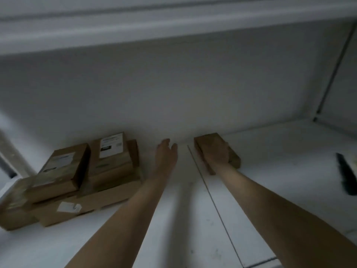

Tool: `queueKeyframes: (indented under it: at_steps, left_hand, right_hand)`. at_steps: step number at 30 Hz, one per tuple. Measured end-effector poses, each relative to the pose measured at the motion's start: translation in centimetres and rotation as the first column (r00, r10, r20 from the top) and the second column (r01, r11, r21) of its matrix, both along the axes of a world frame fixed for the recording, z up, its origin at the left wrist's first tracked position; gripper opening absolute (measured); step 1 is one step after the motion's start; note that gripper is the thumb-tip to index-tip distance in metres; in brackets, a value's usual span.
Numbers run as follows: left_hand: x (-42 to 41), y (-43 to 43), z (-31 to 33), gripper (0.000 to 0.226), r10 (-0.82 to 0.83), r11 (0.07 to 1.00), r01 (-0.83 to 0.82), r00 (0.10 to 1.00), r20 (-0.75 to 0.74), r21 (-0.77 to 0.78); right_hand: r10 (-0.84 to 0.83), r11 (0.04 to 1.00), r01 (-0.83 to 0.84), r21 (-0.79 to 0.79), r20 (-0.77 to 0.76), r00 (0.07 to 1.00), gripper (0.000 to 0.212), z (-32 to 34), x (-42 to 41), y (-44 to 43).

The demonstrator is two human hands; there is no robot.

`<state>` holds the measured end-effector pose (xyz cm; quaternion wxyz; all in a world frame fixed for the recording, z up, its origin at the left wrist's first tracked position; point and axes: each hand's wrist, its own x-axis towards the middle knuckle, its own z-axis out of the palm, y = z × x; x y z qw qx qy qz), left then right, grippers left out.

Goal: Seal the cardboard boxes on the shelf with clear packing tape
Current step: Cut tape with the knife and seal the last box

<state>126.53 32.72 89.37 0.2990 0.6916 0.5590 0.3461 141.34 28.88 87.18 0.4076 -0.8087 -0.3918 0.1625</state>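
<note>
Centre frame: right hand lies on a lone box, grip indistinct; left hand slack-fingered, empty. Apparently positioning; tape likely needed next.

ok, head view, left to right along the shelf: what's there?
stack of cardboard boxes → left hand → lone box with the right hand on it → dark object at the right edge.

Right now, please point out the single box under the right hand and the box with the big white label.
Single box (208, 141), head view: bare top, far end.
Labelled box (111, 145), head view: middle of its white label.
</note>
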Motion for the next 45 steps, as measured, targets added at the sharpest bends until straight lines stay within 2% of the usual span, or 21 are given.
queueKeyframes:
  at_steps: [2,4,6,9,11,13,15,17,20,23,26,28,31,36,38,41,43,45]
  left_hand:
    - [3.8,-1.0,-1.6,0.053,-0.111,0.982,0.110,0.994,0.002,-0.151]
    - [7.0,-1.9,-3.0,0.060,-0.188,0.944,0.190,0.982,0.035,-0.268]
    - [9.4,-2.4,-4.1,0.058,-0.212,0.915,0.219,0.975,0.057,-0.339]
    - [12.2,-2.4,-5.8,0.044,-0.159,0.901,0.174,0.985,0.071,-0.397]
    - [13.9,-2.6,-6.6,0.037,-0.137,0.916,0.141,0.990,0.039,-0.377]
    - [16.0,-3.3,-7.3,0.035,-0.096,0.932,0.102,0.995,0.033,-0.348]
    - [18.4,-4.7,-7.6,0.037,-0.057,0.943,0.086,0.994,0.098,-0.320]
    - [21.3,-6.5,-7.8,0.035,-0.024,0.956,0.074,0.984,0.177,-0.282]
    - [25.6,-9.6,-7.6,0.033,0.002,0.950,0.084,0.961,0.275,-0.300]
    - [28.7,-12.8,-7.9,0.033,-0.019,0.950,0.127,0.936,0.352,-0.286]
    - [30.1,-16.5,-8.3,0.042,-0.045,0.957,0.131,0.948,0.314,-0.258]
    - [30.3,-18.1,-8.8,0.051,-0.084,0.965,0.130,0.976,0.202,-0.227]
    - [30.2,-19.2,-9.3,0.049,-0.149,0.975,0.154,0.988,0.042,-0.158]
    - [29.4,-19.1,-9.5,0.042,-0.202,0.972,0.227,0.933,-0.297,0.053]
    - [29.4,-18.7,-9.8,0.041,-0.230,0.949,0.292,0.898,-0.375,0.118]
    - [29.3,-18.3,-10.5,0.042,-0.269,0.923,0.353,0.875,-0.403,0.150]
    - [29.1,-18.0,-10.6,0.042,-0.279,0.918,0.362,0.880,-0.385,0.161]
    - [28.8,-17.8,-10.5,0.042,-0.311,0.908,0.389,0.873,-0.376,0.152]
  right_hand:
    - [-0.100,0.992,0.094,-0.078,-0.074,0.992,0.050,-0.8,3.9,-2.3]
    - [-0.094,0.990,0.070,-0.123,-0.205,0.974,0.062,-1.4,6.6,-4.3]
    - [-0.048,0.996,0.017,-0.090,-0.350,0.935,0.074,-2.0,8.3,-5.4]
    - [0.056,0.996,-0.081,-0.026,-0.514,0.856,0.066,-2.6,9.7,-6.7]
    - [0.108,0.993,-0.118,0.016,-0.538,0.836,0.047,-3.0,11.0,-7.2]
    - [0.115,0.992,-0.128,0.008,-0.501,0.857,0.045,-3.6,13.0,-7.9]
    - [0.084,0.993,-0.114,-0.036,-0.465,0.881,0.049,-3.7,15.9,-9.0]
    - [0.048,0.995,-0.081,-0.056,-0.440,0.897,0.026,-4.1,19.4,-10.4]
    - [0.010,1.000,-0.022,-0.019,-0.504,0.864,0.025,-4.5,25.1,-12.6]
    - [0.033,0.999,-0.051,-0.017,-0.547,0.836,0.019,-4.4,29.2,-15.3]
    - [0.055,0.988,-0.116,-0.099,-0.478,0.877,0.017,-5.4,32.0,-16.9]
    - [0.092,0.978,-0.154,-0.144,-0.366,0.926,0.027,-5.8,32.7,-17.4]
    - [0.144,0.957,-0.195,-0.217,-0.228,0.963,0.029,-5.6,32.7,-17.8]
    - [0.187,0.944,-0.202,-0.263,-0.081,0.979,0.032,-5.7,32.5,-18.0]
    - [0.213,0.946,-0.188,-0.265,0.070,0.975,0.036,-5.1,32.3,-18.3]
    - [0.326,0.935,-0.268,-0.231,0.265,0.908,0.031,-4.4,31.4,-18.2]
    - [0.404,0.905,-0.326,-0.273,0.310,0.861,0.029,-4.5,30.5,-17.8]
    - [0.412,0.900,-0.314,-0.302,0.352,0.841,0.029,-4.5,29.7,-17.5]
